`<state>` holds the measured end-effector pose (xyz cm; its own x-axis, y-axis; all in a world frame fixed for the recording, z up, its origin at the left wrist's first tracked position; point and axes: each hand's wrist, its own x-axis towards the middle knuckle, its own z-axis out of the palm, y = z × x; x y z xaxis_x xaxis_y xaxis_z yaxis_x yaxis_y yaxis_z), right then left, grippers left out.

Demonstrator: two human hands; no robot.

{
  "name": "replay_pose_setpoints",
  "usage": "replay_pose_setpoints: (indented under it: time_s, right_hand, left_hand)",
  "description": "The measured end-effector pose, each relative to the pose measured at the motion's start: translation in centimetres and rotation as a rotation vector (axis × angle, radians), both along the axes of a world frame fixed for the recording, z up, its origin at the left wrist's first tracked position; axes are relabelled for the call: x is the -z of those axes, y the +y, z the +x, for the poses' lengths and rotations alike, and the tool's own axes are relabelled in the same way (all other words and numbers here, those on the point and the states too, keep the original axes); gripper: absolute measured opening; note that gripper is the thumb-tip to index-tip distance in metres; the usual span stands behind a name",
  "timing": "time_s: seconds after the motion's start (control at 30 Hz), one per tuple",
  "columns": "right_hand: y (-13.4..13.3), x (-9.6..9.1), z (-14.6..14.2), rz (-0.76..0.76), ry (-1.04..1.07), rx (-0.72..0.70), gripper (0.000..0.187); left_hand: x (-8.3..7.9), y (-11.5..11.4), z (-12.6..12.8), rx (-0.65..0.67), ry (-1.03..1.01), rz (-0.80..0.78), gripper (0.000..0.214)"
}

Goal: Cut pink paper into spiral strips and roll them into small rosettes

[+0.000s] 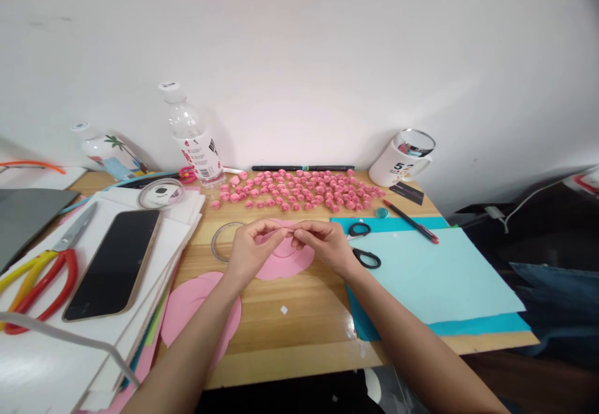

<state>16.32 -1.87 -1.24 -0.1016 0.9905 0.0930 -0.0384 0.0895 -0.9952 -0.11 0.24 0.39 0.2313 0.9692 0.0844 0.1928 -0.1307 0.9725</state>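
My left hand and my right hand meet over the middle of the table, fingertips pinched close together. Between them is pink paper, a rounded sheet with curved cut lines that hangs below the fingers; the exact bit being pinched is mostly hidden. Just left of my left hand lies a clear ring-shaped tape roll. Under my left forearm rests another pink paper piece, also round. Beside my right hand are black-handled scissors, their blades largely hidden.
Behind my hands spread many small rolled pink paper flowers. A water bottle and a white mug stand near the wall. Left, a phone and red-yellow scissors lie on stacked paper. Light blue paper lies right.
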Motion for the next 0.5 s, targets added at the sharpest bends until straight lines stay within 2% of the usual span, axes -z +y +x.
replay_pose_setpoints:
  time_s: [0.5]
  right_hand:
    - [-0.11,-0.37,-0.15,-0.039,-0.001,0.063,0.019]
  left_hand:
    - [-0.77,-0.37,0.23,0.043,0.013,-0.039,0.013]
